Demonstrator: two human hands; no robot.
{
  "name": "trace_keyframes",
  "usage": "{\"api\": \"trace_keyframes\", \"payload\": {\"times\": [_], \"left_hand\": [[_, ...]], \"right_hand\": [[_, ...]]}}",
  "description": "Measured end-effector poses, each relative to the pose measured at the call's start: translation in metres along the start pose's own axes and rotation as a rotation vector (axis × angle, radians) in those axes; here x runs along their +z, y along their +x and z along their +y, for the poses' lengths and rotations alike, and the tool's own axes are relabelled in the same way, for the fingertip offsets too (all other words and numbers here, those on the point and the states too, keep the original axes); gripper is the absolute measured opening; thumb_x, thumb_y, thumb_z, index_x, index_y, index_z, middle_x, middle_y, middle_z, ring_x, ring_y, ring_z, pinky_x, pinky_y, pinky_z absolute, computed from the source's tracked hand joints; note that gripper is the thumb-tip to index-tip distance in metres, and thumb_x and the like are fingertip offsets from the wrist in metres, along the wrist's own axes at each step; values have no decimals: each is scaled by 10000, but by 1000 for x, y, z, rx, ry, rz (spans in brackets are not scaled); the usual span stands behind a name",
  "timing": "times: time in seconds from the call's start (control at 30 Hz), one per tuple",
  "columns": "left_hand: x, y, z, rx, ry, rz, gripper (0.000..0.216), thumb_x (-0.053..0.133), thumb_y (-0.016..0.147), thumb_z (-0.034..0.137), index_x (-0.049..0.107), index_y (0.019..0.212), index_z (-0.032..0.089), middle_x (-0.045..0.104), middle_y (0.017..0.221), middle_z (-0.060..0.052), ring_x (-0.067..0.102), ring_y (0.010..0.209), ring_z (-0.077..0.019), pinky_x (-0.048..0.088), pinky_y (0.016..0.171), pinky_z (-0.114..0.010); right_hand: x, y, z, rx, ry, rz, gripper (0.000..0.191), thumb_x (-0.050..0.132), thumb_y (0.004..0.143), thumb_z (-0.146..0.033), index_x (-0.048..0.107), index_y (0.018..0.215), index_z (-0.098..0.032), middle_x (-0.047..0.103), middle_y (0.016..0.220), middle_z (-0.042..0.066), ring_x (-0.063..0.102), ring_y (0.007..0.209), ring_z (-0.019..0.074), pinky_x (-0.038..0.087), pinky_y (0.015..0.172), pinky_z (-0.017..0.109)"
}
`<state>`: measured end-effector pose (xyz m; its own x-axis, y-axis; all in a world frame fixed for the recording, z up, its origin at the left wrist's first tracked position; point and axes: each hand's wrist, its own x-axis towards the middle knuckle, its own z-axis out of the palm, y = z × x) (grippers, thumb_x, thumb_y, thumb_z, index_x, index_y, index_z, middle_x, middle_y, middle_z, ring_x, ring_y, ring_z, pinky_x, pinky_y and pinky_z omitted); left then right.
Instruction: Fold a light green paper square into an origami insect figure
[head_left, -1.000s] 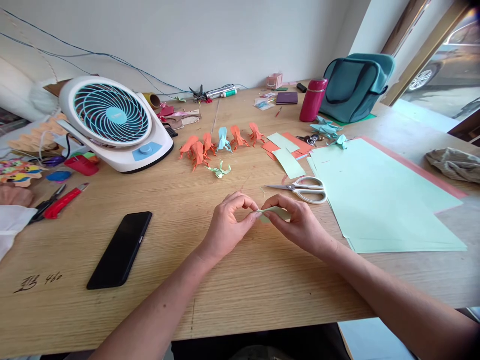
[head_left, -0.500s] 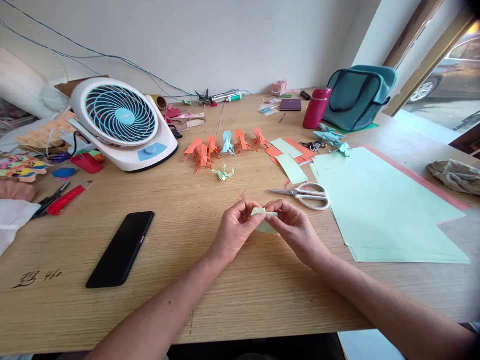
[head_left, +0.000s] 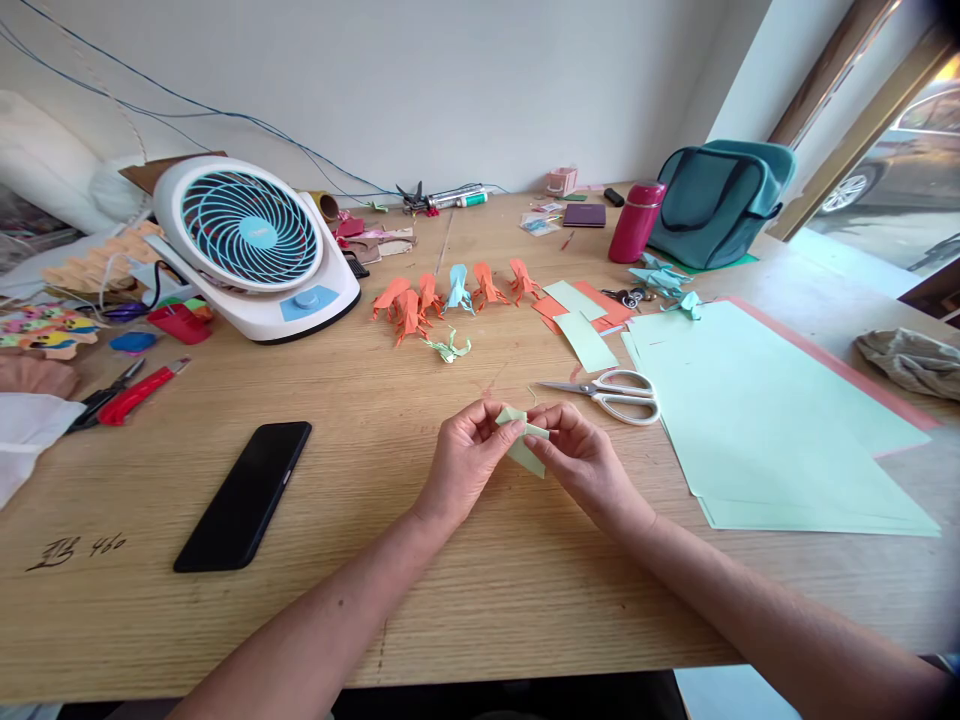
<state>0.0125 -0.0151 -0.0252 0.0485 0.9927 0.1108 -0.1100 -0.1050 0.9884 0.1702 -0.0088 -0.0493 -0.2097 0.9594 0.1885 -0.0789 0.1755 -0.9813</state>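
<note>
Between both hands is a small piece of pale green folded paper [head_left: 528,456]. My left hand [head_left: 471,452] pinches its left side, thumb on top. On its right side my right hand [head_left: 585,455] grips it between thumb and bent fingers. The fingertips hide part of the folds. White-handled scissors [head_left: 611,392] lie just beyond my right hand, blades pointing left. Past the hands sit several folded orange paper figures [head_left: 490,284], a light blue one [head_left: 458,289] and a green one [head_left: 448,347].
Large pale green sheets [head_left: 765,430] cover the right side. Cut green strips [head_left: 587,342] lie behind the scissors. At left are a black phone [head_left: 244,497], a fan [head_left: 259,245] and a red cutter [head_left: 142,392]. A pink bottle [head_left: 637,224] and teal bag [head_left: 724,205] stand at back right.
The green paper has turned and tilted between my fingers, and its lower flap now points down to the right. Both hands keep their hold. The view has shifted slightly.
</note>
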Motion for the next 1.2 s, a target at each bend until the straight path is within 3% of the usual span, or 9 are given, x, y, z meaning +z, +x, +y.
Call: {"api": "trace_keyframes", "payload": {"times": [0.1, 0.27, 0.4, 0.6, 0.8, 1.2], "left_hand": [[-2, -1, 0, 4, 106, 2, 180, 742, 807, 322, 670, 807, 158, 617, 740, 10, 535, 668, -105, 437, 632, -218], [-2, -3, 3, -12, 242, -21, 180, 711, 806, 318, 689, 846, 144, 584, 709, 14, 498, 616, -94, 394, 578, -215], [-2, -3, 8, -37, 230, -93, 194, 694, 821, 334, 667, 805, 142, 552, 675, 26, 478, 603, -87, 368, 568, -211], [-4, -1, 12, -67, 169, -183, 215, 662, 849, 343, 651, 799, 134, 572, 701, 15, 470, 644, -90, 372, 605, -213], [-4, -1, 12, -64, 156, -177, 231, 670, 844, 354, 620, 775, 139, 500, 673, 36, 420, 630, -83, 342, 582, -207], [-8, 0, 16, -107, 161, -266, 244, 654, 850, 381, 640, 809, 141, 521, 702, 14, 459, 662, -107, 349, 610, -233]], "right_hand": [[-5, 1, -4, -60, -99, 8, 199, 688, 887, -406, 636, 954, -226, 639, 1007, 53, 606, 916, 177, 507, 845, 336], [-7, 3, -18, 24, 10, -15, 262, 709, 866, -454, 636, 851, -203, 613, 798, 13, 546, 735, 142, 465, 678, 281], [-8, 5, -23, 74, 87, -55, 300, 760, 817, -472, 630, 810, -202, 587, 746, -2, 511, 702, 135, 437, 644, 275], [-12, 6, -22, 94, 169, -132, 263, 779, 815, -426, 645, 810, -200, 592, 748, -9, 507, 698, 120, 429, 658, 265], [-15, 7, -17, 120, 230, -178, 244, 806, 799, -385, 657, 843, -197, 611, 781, -10, 531, 727, 117, 437, 689, 264], [-18, 7, -10, 153, 349, -266, 186, 781, 840, -339, 646, 857, -212, 564, 763, -35, 503, 705, 98, 416, 679, 242]]}}
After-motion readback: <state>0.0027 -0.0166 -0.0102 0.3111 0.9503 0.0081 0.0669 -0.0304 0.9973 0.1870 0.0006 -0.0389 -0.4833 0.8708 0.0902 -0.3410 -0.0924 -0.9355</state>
